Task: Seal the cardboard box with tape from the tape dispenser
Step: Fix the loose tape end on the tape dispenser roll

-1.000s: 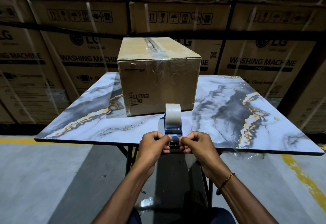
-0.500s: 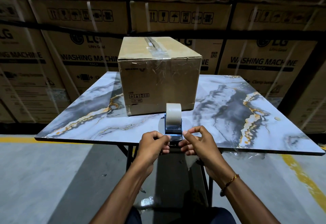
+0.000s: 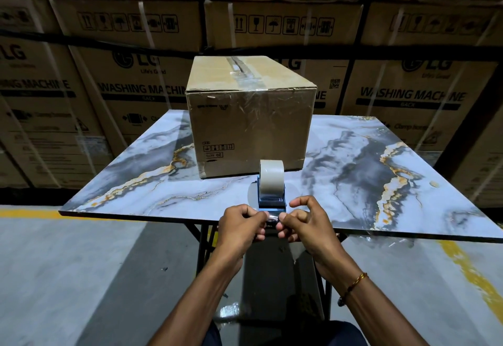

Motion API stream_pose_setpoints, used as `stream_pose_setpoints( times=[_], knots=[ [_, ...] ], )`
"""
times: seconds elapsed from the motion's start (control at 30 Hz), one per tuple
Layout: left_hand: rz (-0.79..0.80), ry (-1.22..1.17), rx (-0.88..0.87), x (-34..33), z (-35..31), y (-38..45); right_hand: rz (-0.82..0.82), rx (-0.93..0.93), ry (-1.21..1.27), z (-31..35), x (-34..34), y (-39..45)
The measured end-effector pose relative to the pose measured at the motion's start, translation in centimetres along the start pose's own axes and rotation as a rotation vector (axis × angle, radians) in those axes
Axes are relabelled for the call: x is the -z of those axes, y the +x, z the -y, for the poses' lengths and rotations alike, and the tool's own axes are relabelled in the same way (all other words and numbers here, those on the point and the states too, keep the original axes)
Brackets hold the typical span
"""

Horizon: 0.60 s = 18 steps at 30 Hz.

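I see the box [image 3: 249, 117] standing closed at the middle of the marble table [image 3: 408, 182], with clear tape already along its top seam. The dispenser [image 3: 271, 196] sits just in front of it, near the table's front edge, its roll upright. My left hand [image 3: 241, 227] and right hand [image 3: 306, 226] meet at the dispenser's near end, both pinching the loose tape end [image 3: 272, 216] between thumb and fingers; the right forefinger is raised. A bracelet [image 3: 353, 285] circles the right wrist.

Bare forearms, thin gold-and-dark bracelet [image 3: 353, 285] on right wrist
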<state>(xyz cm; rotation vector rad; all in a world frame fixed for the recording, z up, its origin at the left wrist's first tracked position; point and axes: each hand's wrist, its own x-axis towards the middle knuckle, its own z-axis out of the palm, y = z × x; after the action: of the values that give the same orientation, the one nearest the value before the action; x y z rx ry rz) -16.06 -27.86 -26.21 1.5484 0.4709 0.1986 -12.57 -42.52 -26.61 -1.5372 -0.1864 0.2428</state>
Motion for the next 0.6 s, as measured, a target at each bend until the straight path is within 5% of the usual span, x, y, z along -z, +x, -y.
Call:
stream_pose_setpoints(
  times=[0.6],
  knots=[
    [-0.127,-0.106,0.011,-0.29,0.44,-0.47,0.034,-0.006,-0.072,0.11,0.19,0.03]
  ],
)
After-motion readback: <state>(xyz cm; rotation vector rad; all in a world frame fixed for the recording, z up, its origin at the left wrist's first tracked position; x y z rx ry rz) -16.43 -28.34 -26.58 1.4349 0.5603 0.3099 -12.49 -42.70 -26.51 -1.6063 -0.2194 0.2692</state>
